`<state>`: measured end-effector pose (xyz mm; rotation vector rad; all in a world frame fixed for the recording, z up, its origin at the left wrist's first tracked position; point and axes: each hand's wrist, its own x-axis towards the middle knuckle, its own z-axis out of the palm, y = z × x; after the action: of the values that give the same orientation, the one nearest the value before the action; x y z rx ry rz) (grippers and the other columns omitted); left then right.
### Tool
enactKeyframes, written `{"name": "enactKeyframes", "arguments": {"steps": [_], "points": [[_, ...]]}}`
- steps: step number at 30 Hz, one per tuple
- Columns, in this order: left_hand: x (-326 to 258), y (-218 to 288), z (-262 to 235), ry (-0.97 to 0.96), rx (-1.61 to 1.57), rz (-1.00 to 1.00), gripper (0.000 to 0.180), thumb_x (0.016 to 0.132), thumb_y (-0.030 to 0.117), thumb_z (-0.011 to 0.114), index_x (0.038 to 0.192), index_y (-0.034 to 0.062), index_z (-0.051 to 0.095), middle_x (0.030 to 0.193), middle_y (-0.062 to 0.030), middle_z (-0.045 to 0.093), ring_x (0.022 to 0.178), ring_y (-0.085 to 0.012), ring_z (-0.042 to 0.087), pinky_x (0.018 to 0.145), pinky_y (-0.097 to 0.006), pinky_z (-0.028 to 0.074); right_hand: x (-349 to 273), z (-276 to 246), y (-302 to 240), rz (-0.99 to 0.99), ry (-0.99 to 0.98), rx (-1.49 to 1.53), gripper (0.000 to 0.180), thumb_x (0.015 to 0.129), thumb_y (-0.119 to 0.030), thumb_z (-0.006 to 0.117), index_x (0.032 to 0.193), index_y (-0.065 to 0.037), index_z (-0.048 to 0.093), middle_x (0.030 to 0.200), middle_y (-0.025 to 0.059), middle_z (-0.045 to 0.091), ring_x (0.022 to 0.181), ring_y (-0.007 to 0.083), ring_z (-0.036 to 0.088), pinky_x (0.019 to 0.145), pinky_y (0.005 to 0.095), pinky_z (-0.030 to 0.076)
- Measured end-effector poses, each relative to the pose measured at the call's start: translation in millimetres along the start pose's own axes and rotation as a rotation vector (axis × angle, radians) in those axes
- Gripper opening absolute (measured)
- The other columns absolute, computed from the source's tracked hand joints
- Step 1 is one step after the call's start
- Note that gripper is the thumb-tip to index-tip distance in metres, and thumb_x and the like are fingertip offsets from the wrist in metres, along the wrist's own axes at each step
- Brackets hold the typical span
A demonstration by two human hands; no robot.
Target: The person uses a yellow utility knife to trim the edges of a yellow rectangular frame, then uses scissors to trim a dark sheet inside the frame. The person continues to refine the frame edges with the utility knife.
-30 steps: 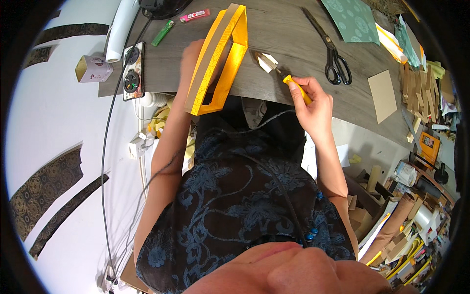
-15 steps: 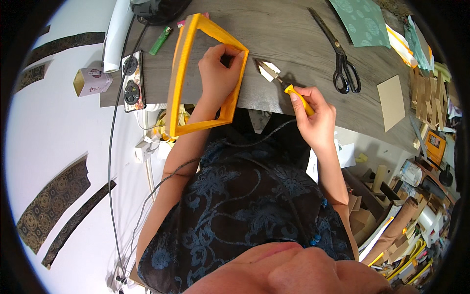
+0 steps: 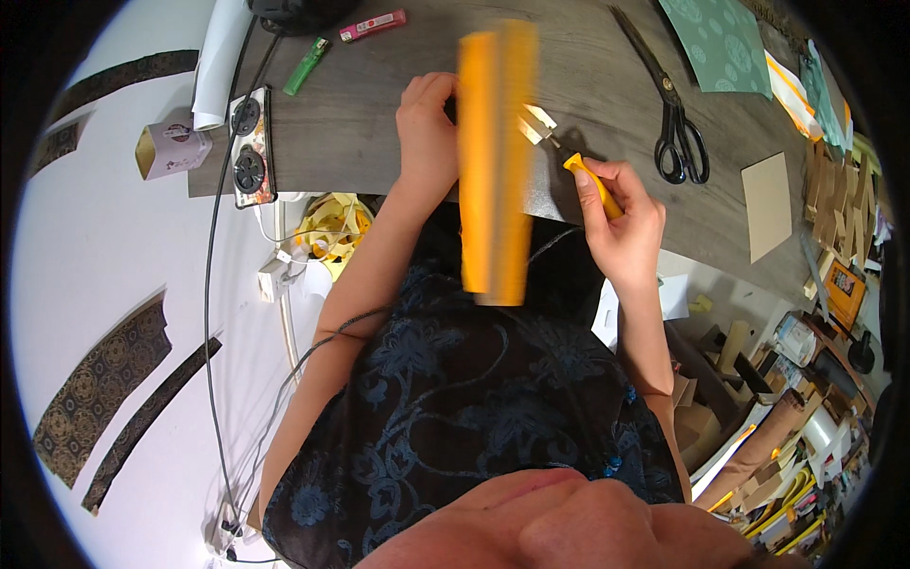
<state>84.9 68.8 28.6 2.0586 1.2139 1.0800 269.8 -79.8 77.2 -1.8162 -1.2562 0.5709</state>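
Note:
My left hand grips a yellow frame, now turned edge-on and blurred by motion. The frame hides those fingertips. In my right hand is a yellow-handled tool, with a dark collar, a thin metal shaft and a flat, pointed metal tip. Its tip points away from me and to the left, close to the right side of the frame. A thin dark cord runs across my front toward this hand.
Black scissors lie right of my right hand, near a beige card and green patterned sheet. A green lighter, a pink lighter and a power strip are left. Shelves of scraps stand right.
The frame has swung right and turned from showing its opening to edge-on. My left hand turned with it. The right hand and tool shifted slightly right. The pink lighter is now uncovered.

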Motion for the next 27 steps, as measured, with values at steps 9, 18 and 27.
{"name": "enactKeyframes", "arguments": {"steps": [9,18,27], "points": [[-6,-2,-2,-0.048,-0.09,-0.211,0.017,0.095,0.015,0.079,0.1,0.0014,0.071,0.092,-0.0086,0.072,0.084,-0.0171,0.07,0.077,-0.03,0.055,29,31,-5,0.245,0.146,0.591,0.028,0.095,-0.016,0.081,0.116,-0.003,0.07,0.086,0.0012,0.071,0.073,0.0043,0.059,0.064,0.0208,0.048],[-9,-2,-5,-0.085,-0.128,-0.231,0.014,0.096,0.01,0.077,0.106,0.0008,0.072,0.095,-0.0077,0.074,0.088,-0.015,0.071,0.079,-0.028,0.056,108,72,-42,-0.008,-0.194,0.737,0.039,0.085,0.006,0.081,0.112,-0.008,0.057,0.095,-0.002,0.066,0.076,0.0047,0.055,0.066,0.0211,0.046],[-8,-51,-10,-0.136,-0.179,-0.127,0.015,0.096,0.019,0.08,0.107,0.009,0.075,0.102,-0.0039,0.07,0.094,-0.0184,0.07,0.09,-0.031,0.056,113,81,-25,-0.046,-0.277,0.908,0.038,0.084,0.01,0.079,0.109,-0.007,0.056,0.095,-0.0014,0.064,0.087,0.0052,0.061,0.076,0.0212,0.051]]}}
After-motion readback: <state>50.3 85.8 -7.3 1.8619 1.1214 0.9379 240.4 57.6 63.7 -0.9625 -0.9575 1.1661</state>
